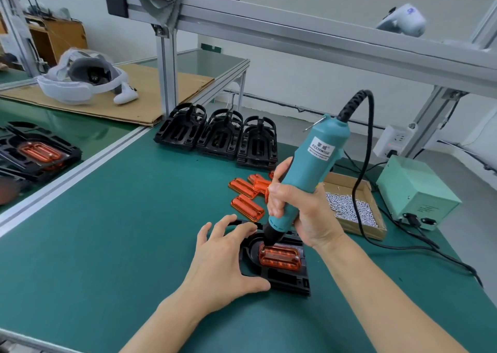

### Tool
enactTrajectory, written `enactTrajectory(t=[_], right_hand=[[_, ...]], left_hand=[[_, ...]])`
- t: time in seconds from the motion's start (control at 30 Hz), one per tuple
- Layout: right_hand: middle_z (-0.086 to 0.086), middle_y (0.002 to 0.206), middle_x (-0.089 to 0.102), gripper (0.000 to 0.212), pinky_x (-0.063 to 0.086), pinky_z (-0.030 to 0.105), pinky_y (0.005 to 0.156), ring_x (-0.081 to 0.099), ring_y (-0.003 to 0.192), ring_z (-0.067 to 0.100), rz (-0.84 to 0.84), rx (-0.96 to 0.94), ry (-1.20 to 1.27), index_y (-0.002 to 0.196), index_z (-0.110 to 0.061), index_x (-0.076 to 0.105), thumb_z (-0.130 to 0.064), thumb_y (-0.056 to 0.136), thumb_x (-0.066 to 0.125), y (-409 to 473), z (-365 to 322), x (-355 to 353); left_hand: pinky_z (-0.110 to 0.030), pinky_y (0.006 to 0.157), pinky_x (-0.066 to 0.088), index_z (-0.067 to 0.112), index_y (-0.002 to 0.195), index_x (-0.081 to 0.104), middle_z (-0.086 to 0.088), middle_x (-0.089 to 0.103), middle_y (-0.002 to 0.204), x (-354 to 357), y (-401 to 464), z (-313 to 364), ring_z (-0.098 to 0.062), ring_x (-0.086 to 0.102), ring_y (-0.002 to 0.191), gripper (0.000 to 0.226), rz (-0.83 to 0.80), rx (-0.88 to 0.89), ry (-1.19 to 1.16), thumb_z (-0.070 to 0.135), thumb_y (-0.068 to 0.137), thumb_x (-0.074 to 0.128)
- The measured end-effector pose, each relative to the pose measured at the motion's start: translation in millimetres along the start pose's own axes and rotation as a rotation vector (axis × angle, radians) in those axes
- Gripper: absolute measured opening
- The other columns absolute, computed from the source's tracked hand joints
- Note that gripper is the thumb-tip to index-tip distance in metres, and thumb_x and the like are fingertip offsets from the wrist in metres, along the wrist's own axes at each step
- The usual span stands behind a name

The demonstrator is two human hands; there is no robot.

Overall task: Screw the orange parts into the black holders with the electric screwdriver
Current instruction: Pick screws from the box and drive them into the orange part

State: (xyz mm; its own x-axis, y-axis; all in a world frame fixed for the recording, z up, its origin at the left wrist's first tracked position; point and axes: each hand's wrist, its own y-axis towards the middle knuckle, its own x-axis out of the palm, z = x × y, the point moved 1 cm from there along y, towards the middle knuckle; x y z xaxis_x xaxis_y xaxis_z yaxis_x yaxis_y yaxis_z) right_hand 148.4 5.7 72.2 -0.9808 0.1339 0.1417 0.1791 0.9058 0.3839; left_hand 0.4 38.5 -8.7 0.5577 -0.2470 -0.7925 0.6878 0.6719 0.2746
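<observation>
A black holder (pixel 285 277) lies on the green mat near the front, with an orange part (pixel 279 257) seated in it. My right hand (pixel 301 213) grips the teal electric screwdriver (pixel 312 164), whose black tip presses down at the orange part's left end. My left hand (pixel 223 258) rests on the holder's left side, fingers spread over its top edge and thumb along its front edge. Several loose orange parts (pixel 247 203) lie just behind. Three stacks of black holders (pixel 220 135) stand further back.
A cardboard tray of silver screws (pixel 349 207) sits right of my hand. The screwdriver's green power box (pixel 416 191) and black cable (pixel 403 245) lie at the right. Finished holders (pixel 37 153) and a white headset (pixel 80 81) are on the left bench. An aluminium frame crosses overhead.
</observation>
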Motion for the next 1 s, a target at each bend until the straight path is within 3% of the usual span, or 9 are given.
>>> enactTrajectory(t=[0.17,0.33,0.63,0.73,0.9,1.0], right_hand=[[0.002,0.048,0.049,0.018,0.046,0.028,0.053,0.044,0.043,0.017,0.105,-0.007,0.029,0.082,-0.023,0.060,-0.010,0.073,0.069,-2.7,-1.2,-5.8],[-0.001,0.051,0.047,0.020,0.044,0.025,0.049,0.044,0.043,0.014,0.373,-0.070,0.120,0.079,-0.021,0.056,-0.002,0.076,0.063,1.5,-21.9,-27.4],[-0.002,0.053,0.050,0.020,0.043,0.024,0.048,0.046,0.043,0.014,0.883,-0.147,-0.050,0.084,-0.016,0.049,-0.009,0.086,0.068,-17.6,-56.8,-90.3],[-0.005,0.051,0.051,0.024,0.046,0.022,0.045,0.048,0.041,0.011,0.958,-0.062,-0.121,0.085,-0.018,0.049,-0.024,0.086,0.073,-33.9,-61.7,-114.2],[0.003,0.063,0.051,0.029,0.046,0.023,0.041,0.049,0.038,0.010,0.982,0.237,-0.344,0.088,-0.022,0.049,-0.043,0.087,0.069,-63.4,-63.8,-153.2],[0.005,0.073,0.052,0.045,0.047,0.027,0.044,0.052,0.047,0.015,0.992,0.403,-0.499,0.110,-0.010,0.051,-0.046,0.087,0.066,-81.2,-61.0,-173.1]], left_hand=[[-0.027,0.112,-0.004,0.039,0.135,0.038,0.033,0.022,0.114,-2.6,-0.1,1.2,0.019,-0.019,0.117,0.091,-0.015,-0.021,0.002,0.066,0.054,0.070],[-0.031,0.114,0.004,0.042,0.134,0.038,0.026,0.019,0.116,-3.7,-1.1,0.7,0.017,-0.021,0.108,0.090,-0.021,-0.059,-0.005,0.065,0.054,0.072],[-0.028,0.113,-0.004,0.045,0.134,0.036,0.021,0.026,0.133,-0.1,-0.9,-4.5,0.014,-0.012,0.120,0.090,-0.017,-0.033,0.012,0.070,0.053,0.068],[-0.025,0.113,-0.008,0.047,0.134,0.034,0.013,0.025,0.145,0.8,-1.7,-5.9,0.005,-0.004,0.131,0.091,-0.028,-0.042,0.004,0.073,0.052,0.065],[-0.027,0.115,-0.007,0.047,0.133,0.035,0.011,0.027,0.146,1.6,-1.8,-5.2,-0.002,0.000,0.139,0.096,-0.014,-0.043,0.009,0.080,0.045,0.052],[-0.029,0.117,-0.003,0.046,0.133,0.036,0.011,0.029,0.146,3.5,-2.2,-5.8,-0.006,0.000,0.141,0.096,-0.004,-0.049,-0.003,0.080,0.044,0.052]])
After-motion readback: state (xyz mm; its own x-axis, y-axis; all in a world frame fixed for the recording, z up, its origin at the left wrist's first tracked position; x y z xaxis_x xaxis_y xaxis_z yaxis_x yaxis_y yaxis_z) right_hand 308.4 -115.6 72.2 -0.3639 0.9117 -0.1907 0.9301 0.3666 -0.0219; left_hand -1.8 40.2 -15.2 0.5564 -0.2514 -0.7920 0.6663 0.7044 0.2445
